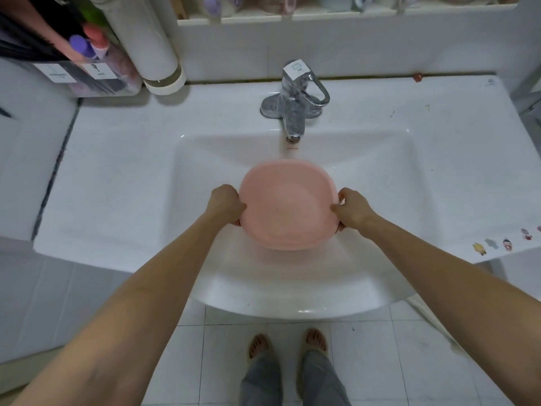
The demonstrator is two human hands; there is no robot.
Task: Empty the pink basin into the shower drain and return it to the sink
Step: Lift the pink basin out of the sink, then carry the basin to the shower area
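The pink basin (288, 205) is a round plastic bowl held level inside the white sink (205, 177), just in front of the tap. My left hand (227, 205) grips its left rim, thumb over the edge. My right hand (352, 208) grips the right rim the same way. I cannot tell whether the basin holds water or whether its base touches the sink. The shower drain is not in view.
A chrome tap (294, 104) stands behind the basin. A clear organiser with bottles (96, 63) and a white roll (152, 54) sit at the back left. A shelf with cups (322, 13) runs above. Tiled floor (380, 347) and my feet lie below.
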